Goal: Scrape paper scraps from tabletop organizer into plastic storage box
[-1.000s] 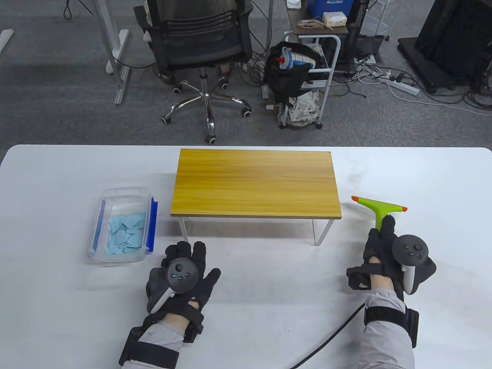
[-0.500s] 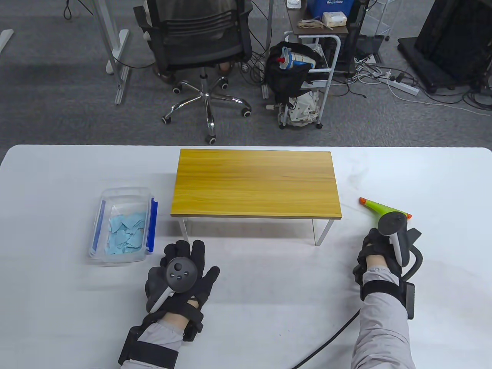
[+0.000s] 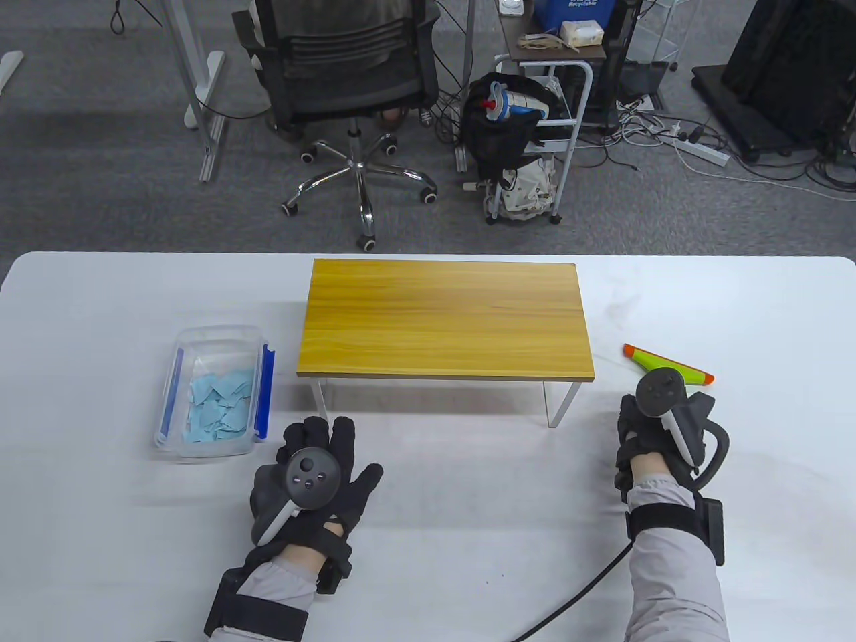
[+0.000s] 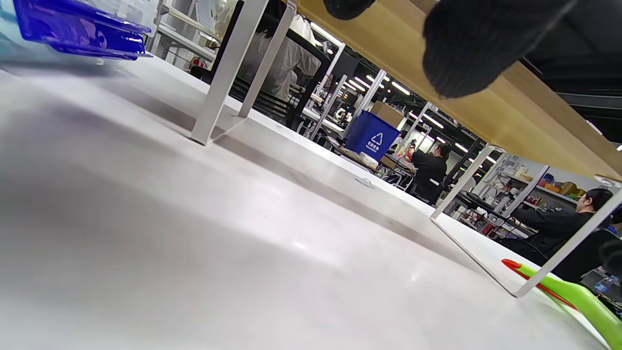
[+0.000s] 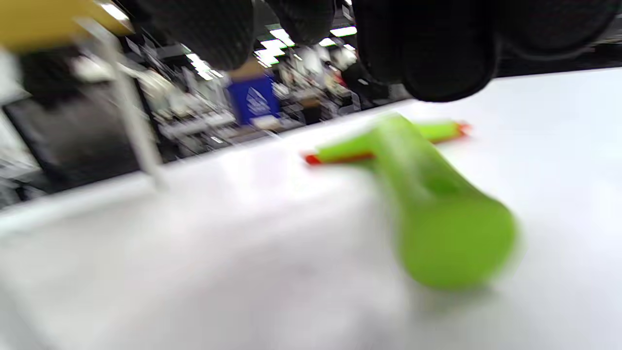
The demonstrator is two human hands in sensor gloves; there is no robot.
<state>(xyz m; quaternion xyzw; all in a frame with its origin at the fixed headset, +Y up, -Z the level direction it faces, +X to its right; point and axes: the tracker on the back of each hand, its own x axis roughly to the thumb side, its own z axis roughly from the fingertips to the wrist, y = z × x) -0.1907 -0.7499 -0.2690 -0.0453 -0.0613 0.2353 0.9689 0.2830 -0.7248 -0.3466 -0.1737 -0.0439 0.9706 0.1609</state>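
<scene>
The wooden-topped organizer [image 3: 445,317] stands mid-table with its top bare. The clear plastic storage box [image 3: 217,331] sits to its left and holds blue paper scraps [image 3: 221,404]. The green scraper [image 3: 659,364] with orange ends lies on the table right of the organizer. It also shows in the right wrist view [image 5: 437,214] and the left wrist view [image 4: 583,301]. My right hand [image 3: 635,428] hovers just behind the handle, and its fingertips [image 5: 437,53] hang above the handle without touching it. My left hand [image 3: 331,445] rests flat on the table in front of the organizer, fingers spread, holding nothing.
The organizer's white metal legs [image 3: 558,404] stand between my hands, and one also shows in the left wrist view [image 4: 223,78]. The box's blue latch [image 3: 266,388] faces the organizer. Off the far table edge are an office chair [image 3: 348,73] and a cart [image 3: 535,134].
My right hand turned over, laid the scraper down on the table and let go of it. The left hand has stayed in place.
</scene>
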